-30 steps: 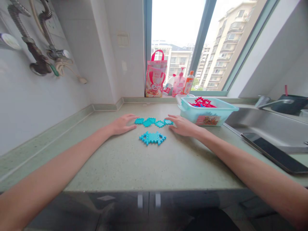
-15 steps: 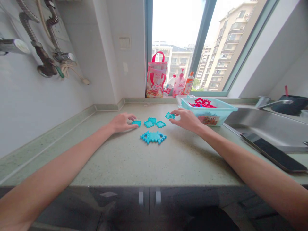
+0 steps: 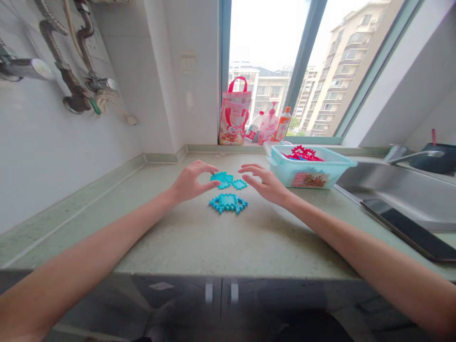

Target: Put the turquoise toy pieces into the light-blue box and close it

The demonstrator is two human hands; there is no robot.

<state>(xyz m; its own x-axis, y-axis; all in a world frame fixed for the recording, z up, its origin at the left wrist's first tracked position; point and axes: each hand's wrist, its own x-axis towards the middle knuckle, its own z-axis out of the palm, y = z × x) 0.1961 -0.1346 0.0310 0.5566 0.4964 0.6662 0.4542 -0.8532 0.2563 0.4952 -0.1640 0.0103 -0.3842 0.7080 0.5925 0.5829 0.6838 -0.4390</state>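
My left hand [image 3: 192, 182] has its thumb and forefinger around the edge of a turquoise interlocking tile [image 3: 216, 176], above other loose tiles. My right hand [image 3: 265, 184] is open, its fingers spread and holding nothing, just right of a loose turquoise tile [image 3: 240, 184]. Nearer to me on the counter lies a joined turquoise piece [image 3: 213, 204] with notched edges and curved ends. A square toothed tile [image 3: 228, 200] rests on its middle; whether it is locked in I cannot tell.
A pale blue plastic tub [image 3: 285, 172] of red and blue pieces stands right of my right hand. Beyond it is a steel sink [image 3: 388, 190], with a black phone [image 3: 406, 228] along its front edge. A bag [image 3: 234, 118] and bottles [image 3: 269, 126] stand by the window.
My left hand has moved right with its tile, over the loose tiles. My right hand has let go of its tile and shifted slightly. A square tile now shows on the joined piece.
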